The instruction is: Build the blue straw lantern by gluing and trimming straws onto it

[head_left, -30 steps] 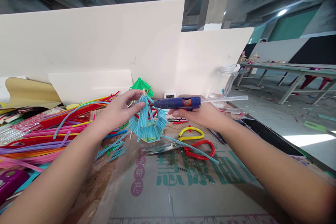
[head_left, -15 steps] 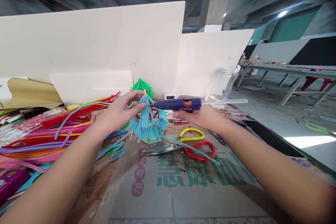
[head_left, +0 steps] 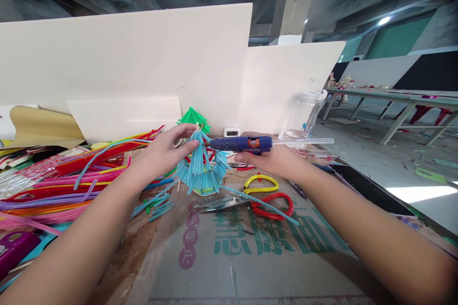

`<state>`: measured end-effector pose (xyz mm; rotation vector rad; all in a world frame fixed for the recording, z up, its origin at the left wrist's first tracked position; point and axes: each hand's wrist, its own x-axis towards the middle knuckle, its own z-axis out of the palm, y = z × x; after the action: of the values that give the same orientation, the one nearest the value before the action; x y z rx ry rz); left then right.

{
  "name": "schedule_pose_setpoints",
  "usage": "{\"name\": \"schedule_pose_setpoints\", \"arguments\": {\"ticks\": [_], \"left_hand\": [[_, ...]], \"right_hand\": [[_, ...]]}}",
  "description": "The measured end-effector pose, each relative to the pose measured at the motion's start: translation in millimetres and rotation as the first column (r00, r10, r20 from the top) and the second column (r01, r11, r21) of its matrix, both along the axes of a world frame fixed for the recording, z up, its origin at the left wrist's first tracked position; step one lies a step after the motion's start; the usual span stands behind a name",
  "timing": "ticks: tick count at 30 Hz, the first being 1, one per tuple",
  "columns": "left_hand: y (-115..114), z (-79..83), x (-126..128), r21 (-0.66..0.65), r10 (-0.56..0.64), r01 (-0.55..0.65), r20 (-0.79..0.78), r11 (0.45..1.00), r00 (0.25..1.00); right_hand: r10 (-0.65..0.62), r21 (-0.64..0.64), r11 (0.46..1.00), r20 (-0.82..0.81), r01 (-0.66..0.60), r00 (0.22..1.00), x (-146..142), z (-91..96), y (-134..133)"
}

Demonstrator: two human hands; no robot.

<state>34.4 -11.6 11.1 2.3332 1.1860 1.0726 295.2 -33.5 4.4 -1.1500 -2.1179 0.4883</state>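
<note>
A small model pavilion [head_left: 202, 176] made of light blue pipe cleaners stands upright on the table, with red parts showing under its pointed roof. My left hand [head_left: 179, 145] grips the roof near its peak from the left, thumb in front. In my right hand [head_left: 270, 155] is a dark blue glue gun [head_left: 236, 144], held level, its nozzle touching or very close to the roof's right side. A clear glue stick [head_left: 304, 141] juts from its back end. Scissors [head_left: 265, 200] with one yellow and one red handle lie just below, a blue pipe cleaner [head_left: 259, 204] across them.
Many coloured pipe cleaners [head_left: 67, 190] pile up on the left, with short blue cut pieces [head_left: 161, 205] nearby. Behind stand a green model roof [head_left: 193, 118], a small digital clock [head_left: 232, 132] and a clear jar [head_left: 304, 112]. White boards [head_left: 143, 57] wall off the back.
The glue gun has shifted very slightly to the left with my right hand. My left hand and the pavilion look unchanged.
</note>
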Motion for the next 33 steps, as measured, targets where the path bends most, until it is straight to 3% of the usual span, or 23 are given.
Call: {"name": "schedule_pose_setpoints", "arguments": {"ticks": [5, 12, 22, 29, 33], "left_hand": [[0.0, 1.1, 0.0, 0.011, 0.001, -0.001, 0.004, 1.000, 1.000], [-1.2, 0.8, 0.1, 0.013, 0.001, -0.001, -0.016, 1.000, 1.000], [-1.1, 1.2, -0.3, 0.007, -0.002, 0.002, -0.015, 1.000, 1.000], [0.5, 0.5, -0.2, 0.026, 0.001, -0.001, -0.014, 1.000, 1.000], [-0.3, 0.5, -0.1, 0.030, 0.014, -0.014, -0.015, 0.999, 1.000]], "right_hand": [[0.069, 0.026, 0.997, -0.039, -0.068, 0.997, -0.4, -0.4, 0.9], [-0.034, 0.031, 0.999, 0.012, 0.034, 0.999, -2.2, 0.3, -1.5], [0.030, 0.094, 0.995, -0.024, -0.028, 0.999, -4.0, 0.6, 0.3], [-0.062, 0.084, 0.995, -0.011, 0.063, 0.998, -4.9, -2.4, 0.5], [-0.025, 0.064, 0.998, -0.032, 0.027, 0.999, -5.1, -1.9, 0.0]]}}
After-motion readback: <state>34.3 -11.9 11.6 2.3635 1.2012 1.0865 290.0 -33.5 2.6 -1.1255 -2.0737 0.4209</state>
